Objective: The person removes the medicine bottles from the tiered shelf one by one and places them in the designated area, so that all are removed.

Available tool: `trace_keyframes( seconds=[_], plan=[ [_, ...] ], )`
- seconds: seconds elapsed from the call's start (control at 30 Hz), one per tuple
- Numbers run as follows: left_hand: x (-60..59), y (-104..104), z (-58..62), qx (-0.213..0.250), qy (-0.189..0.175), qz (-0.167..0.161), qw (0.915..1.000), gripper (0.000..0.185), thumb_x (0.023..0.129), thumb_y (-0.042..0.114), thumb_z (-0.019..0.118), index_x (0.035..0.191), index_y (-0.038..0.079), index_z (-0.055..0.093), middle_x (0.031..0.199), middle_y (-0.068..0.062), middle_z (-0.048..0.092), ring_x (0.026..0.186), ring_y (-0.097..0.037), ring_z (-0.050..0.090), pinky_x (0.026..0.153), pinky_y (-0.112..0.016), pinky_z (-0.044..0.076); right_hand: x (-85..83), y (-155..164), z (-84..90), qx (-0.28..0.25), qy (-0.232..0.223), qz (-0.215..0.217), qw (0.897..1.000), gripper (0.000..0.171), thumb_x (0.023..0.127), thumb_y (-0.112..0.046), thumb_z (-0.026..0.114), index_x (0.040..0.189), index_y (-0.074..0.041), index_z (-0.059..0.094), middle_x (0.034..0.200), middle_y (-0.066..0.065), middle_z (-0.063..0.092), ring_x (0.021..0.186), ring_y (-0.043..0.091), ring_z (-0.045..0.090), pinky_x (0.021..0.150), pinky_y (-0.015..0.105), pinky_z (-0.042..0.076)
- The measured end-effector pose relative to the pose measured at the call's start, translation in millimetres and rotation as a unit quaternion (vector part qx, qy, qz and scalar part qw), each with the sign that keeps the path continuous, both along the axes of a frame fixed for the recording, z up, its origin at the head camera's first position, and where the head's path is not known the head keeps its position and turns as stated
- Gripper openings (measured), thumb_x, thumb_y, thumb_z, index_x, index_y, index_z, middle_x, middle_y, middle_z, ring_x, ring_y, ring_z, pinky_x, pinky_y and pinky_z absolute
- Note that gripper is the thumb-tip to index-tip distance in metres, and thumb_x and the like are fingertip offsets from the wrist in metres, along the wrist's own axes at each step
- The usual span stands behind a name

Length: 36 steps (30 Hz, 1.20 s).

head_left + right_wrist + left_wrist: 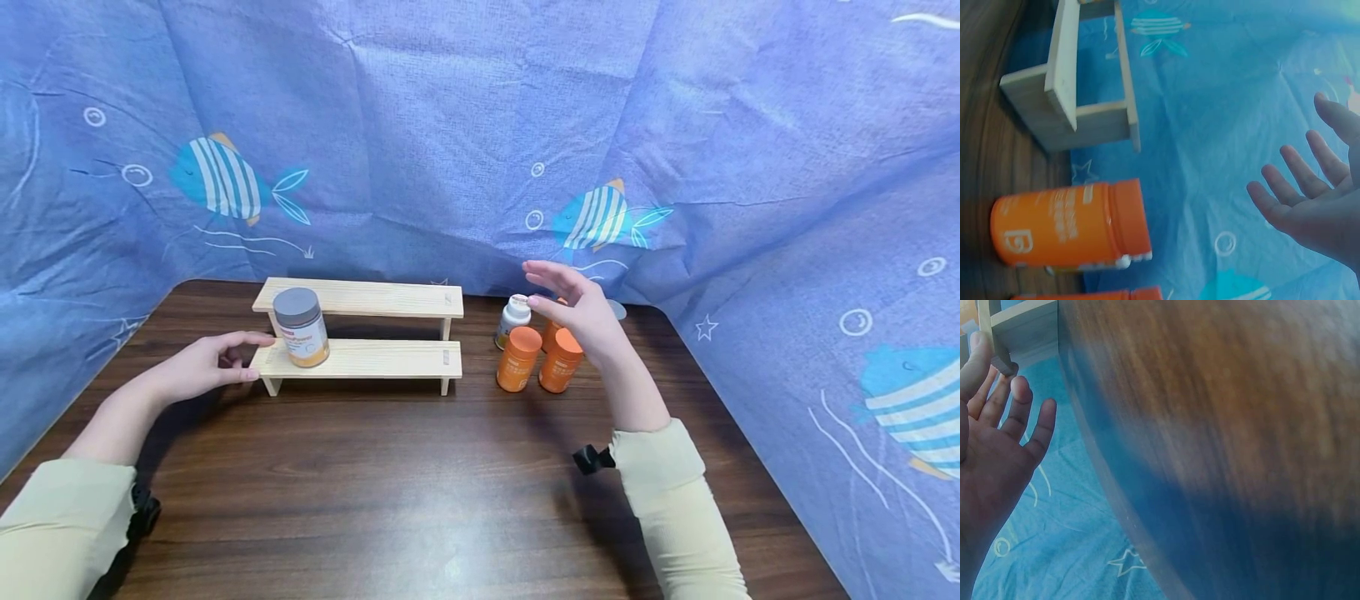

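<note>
A two-step wooden shelf (360, 329) stands at the back of a dark wooden table (390, 483). A jar with a grey lid (301, 327) stands on the left of its lower step. My left hand (206, 364) is open beside the shelf's left end, holding nothing; its fingers (1019, 406) are spread. My right hand (573, 308) hovers open above a group of bottles: two orange ones (518, 358) (560, 360), a third partly hidden behind my hand, and a white bottle (513, 319). The right wrist view shows an orange bottle (1069, 222), the shelf (1069, 87) and my straight fingers (1291, 187).
A blue cloth with fish prints (480, 133) hangs behind and on both sides of the table. Bare wood lies between the shelf and the near edge. Something greyish (617, 310) peeks out behind my right hand.
</note>
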<state>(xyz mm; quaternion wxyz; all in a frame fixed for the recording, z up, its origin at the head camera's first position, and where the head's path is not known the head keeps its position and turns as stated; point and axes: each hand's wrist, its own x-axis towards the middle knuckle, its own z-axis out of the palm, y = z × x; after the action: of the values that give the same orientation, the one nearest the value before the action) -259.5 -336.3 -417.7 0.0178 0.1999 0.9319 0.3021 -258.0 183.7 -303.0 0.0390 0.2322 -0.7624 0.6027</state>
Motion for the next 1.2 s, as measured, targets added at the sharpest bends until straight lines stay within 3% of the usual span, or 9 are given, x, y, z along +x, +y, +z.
trace_keyframes(
  seconds=[0.33, 0.63, 0.9, 1.07, 1.2],
  plan=[
    [-0.9, -1, -2.1, -0.001, -0.002, 0.006, 1.0, 0.051, 0.087, 0.03, 0.068, 0.132, 0.011, 0.051, 0.072, 0.0, 0.053, 0.067, -0.011, 0.046, 0.056, -0.027, 0.038, 2.3, -33, 12.2, -0.04, 0.0, 0.013, 0.999, 0.046, 0.087, -0.013, 0.068, 0.131, -0.014, 0.056, 0.138, 0.007, 0.052, 0.127, 0.017, 0.047, 0.102, 0.041, 0.038],
    [-1.2, -1, -2.6, 0.0, -0.006, 0.008, 0.9999, 0.052, 0.087, 0.03, 0.068, 0.133, 0.012, 0.051, 0.075, -0.003, 0.053, 0.069, -0.012, 0.046, 0.057, -0.028, 0.039, 1.6, -63, 17.1, -0.032, 0.001, 0.031, 0.999, 0.047, 0.086, -0.016, 0.069, 0.132, -0.016, 0.056, 0.138, -0.001, 0.052, 0.126, 0.012, 0.047, 0.105, 0.041, 0.035],
    [-1.0, 0, -2.8, 0.002, 0.0, 0.005, 1.0, 0.051, 0.087, 0.029, 0.068, 0.132, 0.011, 0.052, 0.073, -0.002, 0.051, 0.067, -0.012, 0.045, 0.056, -0.027, 0.038, 2.5, -89, 18.9, -0.02, 0.005, 0.046, 0.999, 0.047, 0.085, -0.018, 0.071, 0.13, -0.019, 0.057, 0.135, -0.005, 0.054, 0.124, 0.01, 0.048, 0.101, 0.038, 0.04],
    [-0.8, 1, -2.1, 0.004, -0.002, 0.004, 1.0, 0.05, 0.087, 0.028, 0.068, 0.132, 0.011, 0.051, 0.069, 0.0, 0.05, 0.066, -0.012, 0.045, 0.056, -0.027, 0.038, 3.6, -108, 20.2, -0.013, -0.011, 0.067, 0.998, 0.048, 0.085, -0.017, 0.072, 0.131, -0.02, 0.057, 0.135, -0.009, 0.052, 0.127, 0.013, 0.046, 0.098, 0.036, 0.043],
    [-1.3, 1, -2.0, 0.004, 0.001, 0.003, 1.0, 0.05, 0.087, 0.027, 0.068, 0.132, 0.011, 0.051, 0.067, 0.001, 0.05, 0.066, -0.011, 0.046, 0.056, -0.027, 0.038, 16.0, -123, 29.6, -0.005, -0.01, 0.082, 0.997, 0.049, 0.086, -0.013, 0.069, 0.133, -0.014, 0.054, 0.137, -0.005, 0.051, 0.128, 0.019, 0.045, 0.096, 0.035, 0.044]
  ],
)
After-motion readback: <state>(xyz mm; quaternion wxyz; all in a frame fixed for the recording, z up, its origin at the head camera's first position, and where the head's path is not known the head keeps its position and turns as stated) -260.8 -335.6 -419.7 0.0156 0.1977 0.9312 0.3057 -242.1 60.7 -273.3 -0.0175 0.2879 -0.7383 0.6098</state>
